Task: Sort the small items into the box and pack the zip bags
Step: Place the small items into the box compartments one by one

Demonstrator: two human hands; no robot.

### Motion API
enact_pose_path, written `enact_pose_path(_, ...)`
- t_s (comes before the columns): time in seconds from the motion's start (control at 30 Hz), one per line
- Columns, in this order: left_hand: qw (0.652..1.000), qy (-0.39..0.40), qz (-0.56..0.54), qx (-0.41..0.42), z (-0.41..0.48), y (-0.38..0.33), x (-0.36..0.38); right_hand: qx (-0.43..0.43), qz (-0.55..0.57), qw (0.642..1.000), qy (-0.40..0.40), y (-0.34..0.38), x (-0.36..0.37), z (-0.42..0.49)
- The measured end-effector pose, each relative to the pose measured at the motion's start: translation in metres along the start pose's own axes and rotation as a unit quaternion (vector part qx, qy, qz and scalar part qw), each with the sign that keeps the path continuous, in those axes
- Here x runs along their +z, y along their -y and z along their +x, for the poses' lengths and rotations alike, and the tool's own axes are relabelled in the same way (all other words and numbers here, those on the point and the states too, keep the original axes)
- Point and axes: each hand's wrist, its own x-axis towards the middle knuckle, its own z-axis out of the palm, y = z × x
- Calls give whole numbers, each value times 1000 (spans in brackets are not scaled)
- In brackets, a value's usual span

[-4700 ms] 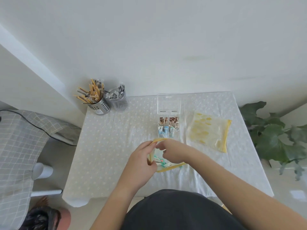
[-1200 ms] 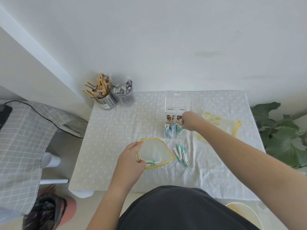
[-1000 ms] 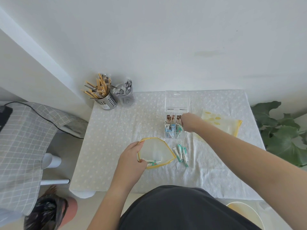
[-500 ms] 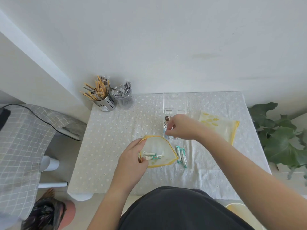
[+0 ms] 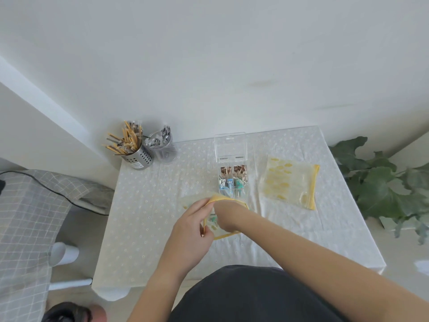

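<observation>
Table layout, big to small: spare zip bag lies flat at 3 o'clock of the clear box, well apart from both hands. Box sits mid-table, lid flipped back toward 12, compartments part-filled with small packets. Open zip bag is just at 6 o'clock of the box, mouth turned up at you.

Step in hand, my read: pulling green sachets out of the open bag for the box.
- Hold the yellow rim high with your left hand so the mouth forms a wide loop. If it sags, film folds over the sachets and you fish blind.
- Go in shallow with your right hand, fingertips only.
- Take a few sachets lined up the same way, then lift straight out toward 12 into the compartment that already shows green.
- Don't shove the bag at the box; they're near touching.

Grip: left thumb and fingers clamped on the rim at the bag's 9 o'clock side. Right hand is inside the mouth. Can't tell whether it has a sachet pinched or only touches one.

Sachets lie inside the bag, just at 9 o'clock of your right fingertips, between the two hands.
</observation>
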Motion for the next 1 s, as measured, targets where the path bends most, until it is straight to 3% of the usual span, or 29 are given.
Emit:
enact_pose_path(0.2, 1000, 18, -1, 10, -7, -1, 10, -25, -106, 994, 13, 7, 19, 4)
enact_pose_path(0.77, 999, 16, 1, 34, -18, -5, 14, 24, -65, 997, -29, -1, 40, -8)
enact_pose_path(1.0, 999, 5, 22, 32, -19, 1, 15, -2, 19, 993, 116, -4, 30, -10)
